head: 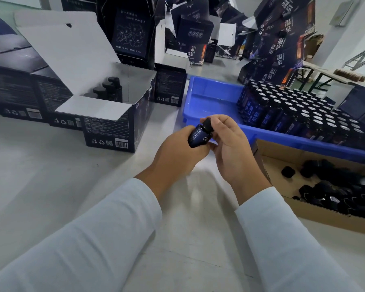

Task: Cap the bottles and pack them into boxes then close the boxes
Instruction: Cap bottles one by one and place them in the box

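Grey worktable (pixel 51 186), boxes crowded behind. Left hand (pixel 177 152) grips a bottle (pixel 199 137) by its body, neck tilted up and right; right hand (pixel 230 144) pinches the cap (pixel 207 124) on top. Open box (pixel 114 123) sits up-left, nearer the left hand, with clear table between; blue tray (pixel 209 95) just behind

**What stands on the table**

We see a pale grey table (pixel 51 186). On it stand an open dark box (pixel 118 123), closed dark boxes (pixel 19 98) to its left, a blue tray (pixel 207 102) and a cardboard tray (pixel 287 157) at the right.
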